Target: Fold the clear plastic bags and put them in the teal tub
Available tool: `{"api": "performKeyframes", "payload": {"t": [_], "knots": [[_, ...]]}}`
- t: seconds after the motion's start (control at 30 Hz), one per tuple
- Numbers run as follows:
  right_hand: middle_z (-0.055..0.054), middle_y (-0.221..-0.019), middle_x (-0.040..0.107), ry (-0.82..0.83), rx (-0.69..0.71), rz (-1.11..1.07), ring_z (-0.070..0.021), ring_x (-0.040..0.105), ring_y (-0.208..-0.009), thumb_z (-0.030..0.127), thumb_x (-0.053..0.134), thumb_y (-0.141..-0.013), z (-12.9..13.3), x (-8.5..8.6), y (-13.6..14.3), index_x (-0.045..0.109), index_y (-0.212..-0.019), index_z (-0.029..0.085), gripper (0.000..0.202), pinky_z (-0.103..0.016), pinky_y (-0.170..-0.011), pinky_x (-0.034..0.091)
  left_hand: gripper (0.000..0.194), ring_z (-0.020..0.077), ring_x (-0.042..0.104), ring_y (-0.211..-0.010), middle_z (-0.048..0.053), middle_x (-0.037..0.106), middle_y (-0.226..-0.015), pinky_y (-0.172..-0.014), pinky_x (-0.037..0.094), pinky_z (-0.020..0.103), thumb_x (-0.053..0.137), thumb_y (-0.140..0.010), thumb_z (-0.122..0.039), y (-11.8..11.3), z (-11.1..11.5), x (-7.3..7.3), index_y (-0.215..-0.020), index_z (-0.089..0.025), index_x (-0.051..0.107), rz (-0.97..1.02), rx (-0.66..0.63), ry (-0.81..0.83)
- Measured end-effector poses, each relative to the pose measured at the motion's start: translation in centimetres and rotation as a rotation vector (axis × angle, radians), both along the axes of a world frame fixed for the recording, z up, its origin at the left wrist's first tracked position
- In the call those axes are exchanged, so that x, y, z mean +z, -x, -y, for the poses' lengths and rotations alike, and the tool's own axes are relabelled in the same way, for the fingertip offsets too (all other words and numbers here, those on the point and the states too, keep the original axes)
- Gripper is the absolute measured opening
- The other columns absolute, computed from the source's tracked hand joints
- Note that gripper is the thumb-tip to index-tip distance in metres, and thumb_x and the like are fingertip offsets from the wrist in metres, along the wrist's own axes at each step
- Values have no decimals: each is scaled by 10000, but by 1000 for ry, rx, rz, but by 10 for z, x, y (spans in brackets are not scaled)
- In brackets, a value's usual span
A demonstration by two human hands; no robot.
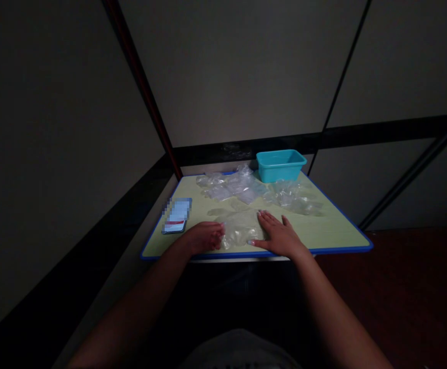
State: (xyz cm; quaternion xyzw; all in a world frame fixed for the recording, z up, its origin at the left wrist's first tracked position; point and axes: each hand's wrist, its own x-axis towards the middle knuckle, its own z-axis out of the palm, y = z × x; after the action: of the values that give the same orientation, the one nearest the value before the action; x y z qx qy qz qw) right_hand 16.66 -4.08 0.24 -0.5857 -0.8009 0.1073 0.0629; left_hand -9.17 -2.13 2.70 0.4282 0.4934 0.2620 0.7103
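Observation:
A clear, thin plastic glove (241,225) lies crumpled near the front edge of the table, its finger-like ends pointing away from me. At its left edge is my left hand (206,237), the fingers curled in and the fingertips closed on the plastic. My right hand (279,237) rests flat over the right side of the glove, with thumb and fingers spread apart. Farther back lies a loose heap of similar clear plastic gloves (242,185). More of the same plastic (290,196) is spread at the right, in front of the basin.
A turquoise plastic basin (281,171) stands at the back right. A phone (177,215) with a lit screen lies at the left side. The pale yellow table (331,233) has a blue rim and its far edge is close to the wall panels (246,77).

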Motion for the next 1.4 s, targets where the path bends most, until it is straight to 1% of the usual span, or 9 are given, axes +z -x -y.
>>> {"api": "performKeyframes", "payload": {"t": [0.2, 0.43, 0.63, 0.77, 0.83, 0.97, 1.17, 1.27, 1.4], "knots": [[-99, -1555, 161, -2, -4, -13, -273, 133, -1430, 739, 429, -765, 1, 1, 0, 165, -1499, 165, 969, -573, -1120, 62, 319, 91, 481, -416, -24, 531, -508, -412, 320, 199, 743, -652, -410, 25, -4, 15, -614, -146, 568, -243, -102, -126], [-107, -1553, 159, -13, 8, -10, -271, 141, -1429, 720, 382, -793, 0, -1, 0, 165, -1498, 151, 932, -585, -1115, 68, 390, 82, 344, -383, -55, 399, -414, -409, 230, 209, 702, -618, -520, 55, -20, 24, -531, -172, 550, -620, -250, -301], [-118, -1554, 157, -10, 18, -10, -294, 129, -1429, 756, 428, -749, -1, -2, -1, 152, -1503, 168, 995, -591, -1113, 59, 372, 131, 419, -456, -27, 446, -459, -452, 272, 237, 571, -727, -494, 68, -21, 28, -522, -193, 497, -1054, -324, -407], [-121, -1555, 161, -1, 5, -7, -297, 113, -1431, 767, 438, -738, 0, 0, 0, 143, -1504, 164, 1018, -588, -1115, 61, 305, 176, 525, -653, 8, 551, -642, -544, 312, 251, 495, -811, -466, 49, 8, 29, -647, -209, 487, -1284, -26, -657], [-119, -1554, 162, 5, -7, -2, -295, 112, -1431, 780, 441, -728, 1, 1, 1, 150, -1502, 162, 1033, -581, -1119, 64, 321, 173, 540, -668, 7, 573, -680, -577, 339, 259, 452, -855, -486, 35, 25, 26, -693, -212, 496, -1247, 51, -768], [-112, -1556, 150, 12, -19, 12, -279, 118, -1432, 783, 435, -729, 2, 4, 2, 157, -1500, 153, 1034, -566, -1126, 63, 260, 170, 568, -703, 13, 604, -763, -623, 408, 269, 497, -857, -448, 17, 42, 10, -780, -201, 529, -1071, 26, -780], [-131, -1552, 157, -2, -20, 19, -284, 130, -1429, 728, 442, -765, 1, 2, 4, 140, -1503, 147, 986, -576, -1119, 78, 316, 258, 543, -1072, 120, 599, -1105, -941, 418, 404, 583, -835, -371, -16, 46, -12, -1070, -161, 569, -1172, 25, -1078], [-141, -1552, 146, -40, -4, 17, -283, 125, -1430, 641, 474, -796, 0, -3, 1, 115, -1507, 156, 933, -589, -1111, 81, 516, 293, 381, -1312, 184, 465, -1375, -1081, 298, 443, 485, -895, -455, -51, 52, -14, -1281, -113, 480, -1128, -117, -1144], [-162, -1559, 84, -116, 48, -94, -281, 83, -1434, 500, 567, -775, -5, -16, -13, 40, -1511, 165, 965, -574, -1104, 144, 695, 269, 166, -1427, 167, 245, -1532, -1143, 190, 450, 225, -947, -568, -95, 52, -14, -1440, -83, 288, -1021, -336, -1094]]}}
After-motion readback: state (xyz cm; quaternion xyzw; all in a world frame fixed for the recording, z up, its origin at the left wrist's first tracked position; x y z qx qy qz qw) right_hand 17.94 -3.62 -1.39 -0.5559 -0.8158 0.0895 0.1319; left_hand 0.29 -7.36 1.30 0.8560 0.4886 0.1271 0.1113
